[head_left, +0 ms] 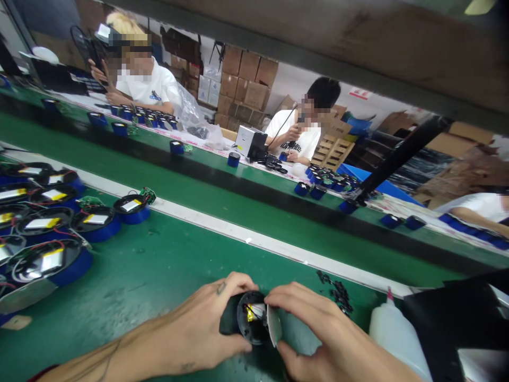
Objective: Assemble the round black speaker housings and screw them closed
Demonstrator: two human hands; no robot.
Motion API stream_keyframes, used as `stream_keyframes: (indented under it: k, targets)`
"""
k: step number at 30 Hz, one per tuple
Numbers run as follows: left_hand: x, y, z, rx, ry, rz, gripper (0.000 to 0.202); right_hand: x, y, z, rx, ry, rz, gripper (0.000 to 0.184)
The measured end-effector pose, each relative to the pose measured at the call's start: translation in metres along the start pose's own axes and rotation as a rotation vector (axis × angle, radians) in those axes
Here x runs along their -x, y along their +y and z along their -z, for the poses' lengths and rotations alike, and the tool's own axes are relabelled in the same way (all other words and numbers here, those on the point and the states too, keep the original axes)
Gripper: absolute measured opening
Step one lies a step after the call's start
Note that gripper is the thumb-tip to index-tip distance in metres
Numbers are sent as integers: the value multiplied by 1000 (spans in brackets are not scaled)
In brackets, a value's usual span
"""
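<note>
My left hand (201, 326) is wrapped round a small round black housing (251, 318) held just above the green bench (151, 265). Inside the housing I see a silver cell with a yellow end and thin wires. My right hand (318, 329) pinches at the housing's open face, with a pale round piece (274, 324) by its thumb. Both hands are closed on the part, at the bottom centre of the view.
Several blue round units (95, 223) with cells and small green boards lie at the left. A white squeeze bottle (392, 331) and a dark box (457, 313) stand at the right; small black parts (338, 292) lie near. Other people work across the green belt (238, 207).
</note>
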State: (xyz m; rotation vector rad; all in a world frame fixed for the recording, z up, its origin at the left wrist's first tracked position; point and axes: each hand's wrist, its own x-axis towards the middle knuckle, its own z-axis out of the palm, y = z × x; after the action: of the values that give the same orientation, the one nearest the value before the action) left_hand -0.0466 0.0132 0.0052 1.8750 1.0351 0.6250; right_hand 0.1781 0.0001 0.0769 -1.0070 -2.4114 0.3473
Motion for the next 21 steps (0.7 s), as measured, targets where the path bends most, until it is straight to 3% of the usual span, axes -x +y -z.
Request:
stream_keyframes:
  k: [3,6,11,15,21]
  targets:
    - [1,-1,3,16,-21,60,51,4,6,-6,-7,42,7,49]
    - [3,-8,-1,-32,-6,16,50,10,10,-10,-24,65,8,51]
    - [-2,-20,-7,-138,38,-235,47,12,7,-7,-54,77,-6,50]
    - [-7,-19,-4,-101,28,-371,33,5,0,-4,-46,10,-20,47]
    - [-11,-13,2,-17,-35,-352,19,3,10,-15,-25,-167,-170,40]
